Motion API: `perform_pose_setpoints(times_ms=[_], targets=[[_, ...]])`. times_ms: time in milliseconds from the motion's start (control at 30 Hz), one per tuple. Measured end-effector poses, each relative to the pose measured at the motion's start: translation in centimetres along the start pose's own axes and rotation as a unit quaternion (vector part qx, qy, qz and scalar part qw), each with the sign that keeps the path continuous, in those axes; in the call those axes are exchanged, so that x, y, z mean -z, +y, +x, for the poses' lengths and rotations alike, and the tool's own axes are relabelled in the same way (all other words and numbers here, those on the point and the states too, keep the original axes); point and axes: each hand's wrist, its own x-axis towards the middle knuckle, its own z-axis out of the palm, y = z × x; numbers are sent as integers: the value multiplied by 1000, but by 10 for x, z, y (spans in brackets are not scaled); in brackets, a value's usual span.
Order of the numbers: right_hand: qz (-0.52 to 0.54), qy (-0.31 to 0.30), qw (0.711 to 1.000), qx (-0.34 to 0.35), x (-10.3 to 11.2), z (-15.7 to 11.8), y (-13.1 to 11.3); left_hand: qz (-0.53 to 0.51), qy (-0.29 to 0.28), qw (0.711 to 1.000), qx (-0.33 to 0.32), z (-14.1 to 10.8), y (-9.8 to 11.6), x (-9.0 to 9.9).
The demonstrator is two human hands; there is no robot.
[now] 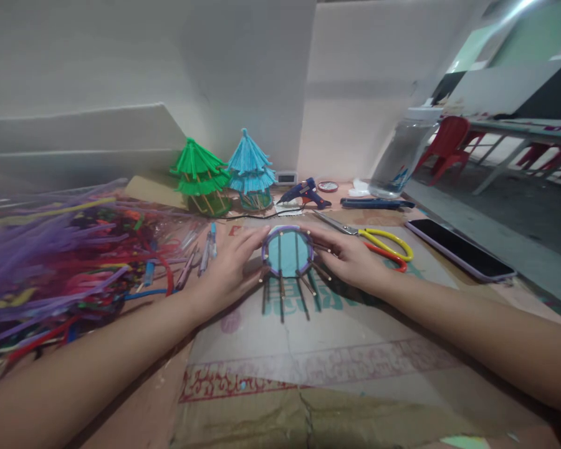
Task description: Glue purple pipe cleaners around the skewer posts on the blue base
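Between my two hands stands a small round craft base with a light blue disc, a purple rim and several thin sticks rising around it. My left hand curves around its left side, fingers and thumb against the rim and sticks. From the right, my right hand holds the opposite side in the same way. The base rests on a printed cardboard sheet. Parts of the fingertips are hidden behind the sticks.
Purple, red and yellow pipe cleaners pile up at left. Behind stand a green model hut and a blue one, with a glue gun. Scissors, a utility knife, a phone and a clear bottle lie or stand at right.
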Motion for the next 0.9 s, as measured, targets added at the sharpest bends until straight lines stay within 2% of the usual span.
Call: perform_pose_setpoints(times_ms=[133,233,300,400,567,733,900], targets=[[4,0,1000,-25,-1,0,2,-28,2,999,20,-1,-2,-4],[40,-20,997,-67,-5,1,9,-107,5,991,79,-3,-6,-10],[73,-40,991,-101,-8,2,16,-143,-11,982,125,-3,-8,-13],[89,-61,985,-135,-11,4,23,-140,-50,975,166,-1,-7,-11],[135,-56,978,-150,-12,5,25,-111,-64,979,161,1,-5,-7],[241,-53,949,-196,-11,4,24,-189,-43,964,179,-5,-10,-15],[327,-49,927,-176,-3,5,8,-217,0,968,125,-5,-7,-15]])
